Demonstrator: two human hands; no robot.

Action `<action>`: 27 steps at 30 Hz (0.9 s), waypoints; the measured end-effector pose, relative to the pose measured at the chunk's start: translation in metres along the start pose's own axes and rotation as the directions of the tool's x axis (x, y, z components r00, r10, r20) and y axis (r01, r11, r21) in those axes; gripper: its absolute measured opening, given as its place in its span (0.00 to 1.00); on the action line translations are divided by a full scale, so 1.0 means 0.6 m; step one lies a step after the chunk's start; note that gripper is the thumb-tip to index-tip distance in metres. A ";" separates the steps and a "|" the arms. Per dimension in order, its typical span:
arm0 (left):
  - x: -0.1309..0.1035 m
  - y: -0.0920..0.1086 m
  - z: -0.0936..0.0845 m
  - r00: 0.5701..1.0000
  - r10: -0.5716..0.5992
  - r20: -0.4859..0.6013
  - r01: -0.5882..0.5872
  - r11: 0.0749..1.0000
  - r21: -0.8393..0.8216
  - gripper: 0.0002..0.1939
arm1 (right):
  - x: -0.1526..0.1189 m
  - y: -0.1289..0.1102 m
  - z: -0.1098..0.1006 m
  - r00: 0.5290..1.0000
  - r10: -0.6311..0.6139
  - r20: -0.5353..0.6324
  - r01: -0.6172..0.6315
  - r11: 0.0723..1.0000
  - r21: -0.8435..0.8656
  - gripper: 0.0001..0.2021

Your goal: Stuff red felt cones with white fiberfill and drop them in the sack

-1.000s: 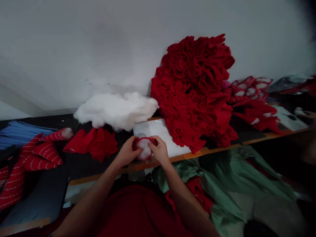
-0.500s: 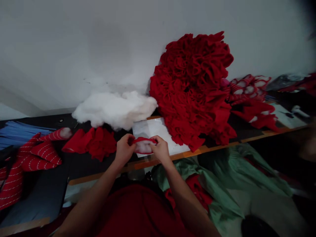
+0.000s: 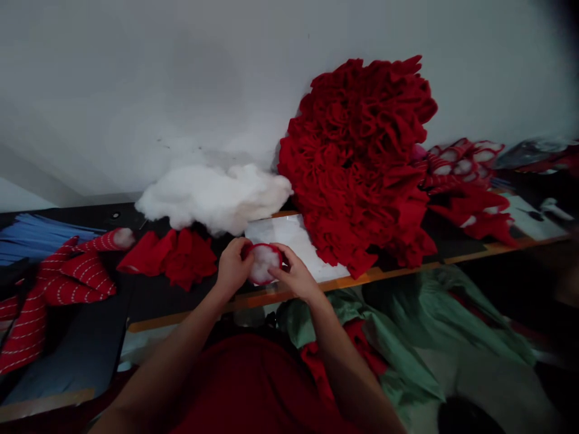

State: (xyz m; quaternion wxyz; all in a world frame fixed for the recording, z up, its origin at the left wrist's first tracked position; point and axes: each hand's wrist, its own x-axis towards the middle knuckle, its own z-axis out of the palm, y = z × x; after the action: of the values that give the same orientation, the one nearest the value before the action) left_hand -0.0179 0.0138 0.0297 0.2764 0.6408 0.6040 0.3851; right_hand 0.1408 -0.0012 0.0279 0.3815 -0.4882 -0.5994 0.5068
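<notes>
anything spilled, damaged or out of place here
Nothing looks spilled or damaged. Only the tall ruffled red fabric heap looks untidy: its lower pieces sprawl over the white rectangular sheet, reaching the black bench's orange front edge.

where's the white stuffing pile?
Head view, left of centre: the white stuffing pile sits by the wall, left of the big red heap, beyond the left hand.

Blk bench (image 3: 156,296), clock from view's btm ctr: blue strips (image 3: 36,238), striped red pc (image 3: 84,280) @ 10 o'clock; sm red cloths (image 3: 187,256) @ 11; white fluff (image 3: 203,196) ~12; white sheet (image 3: 301,238), lg red pile (image 3: 357,163) ~1.
</notes>
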 end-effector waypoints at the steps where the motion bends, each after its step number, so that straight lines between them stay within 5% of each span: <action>1: 0.001 -0.001 0.000 1.000 -0.011 -0.003 0.011 1.000 -0.025 0.08 | -0.001 0.001 0.003 1.000 -0.021 -0.012 0.020 0.999 -0.032 0.26; 4: -0.002 0.002 0.000 0.997 -0.069 0.018 0.071 0.984 -0.166 0.06 | 0.004 0.007 0.018 0.980 -0.039 -0.194 0.009 0.988 -0.156 0.24; 8: -0.010 0.012 0.002 0.988 -0.123 0.094 0.149 0.921 -0.361 0.14 | 0.017 0.016 0.025 0.930 0.079 -0.358 -0.111 0.991 -0.072 0.19; 11: -0.012 0.015 0.005 0.989 -0.115 0.098 0.141 0.934 -0.328 0.23 | 0.021 0.015 0.021 0.929 0.075 -0.363 -0.070 0.997 0.025 0.18; 17: -0.010 0.012 0.012 0.993 -0.116 0.016 0.117 0.968 -0.222 0.21 | 0.023 0.009 0.020 0.951 0.197 -0.239 -0.098 0.924 0.370 0.15; 23: -0.027 0.010 0.018 0.994 -0.076 0.085 0.094 0.966 -0.242 0.18 | 0.031 0.025 0.020 0.880 0.109 -0.461 -0.068 0.992 0.104 0.06; 27: -0.017 0.001 0.006 0.989 -0.044 0.142 0.076 0.971 -0.225 0.18 | 0.024 0.027 0.016 0.921 0.090 -0.380 -0.069 0.995 0.069 0.07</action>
State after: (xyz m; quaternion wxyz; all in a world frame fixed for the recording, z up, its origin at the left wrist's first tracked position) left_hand -0.0142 0.0038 0.0267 0.4005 0.6106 0.5544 0.3992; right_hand 0.1318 0.0108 0.0094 0.4834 -0.5909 -0.4791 0.4331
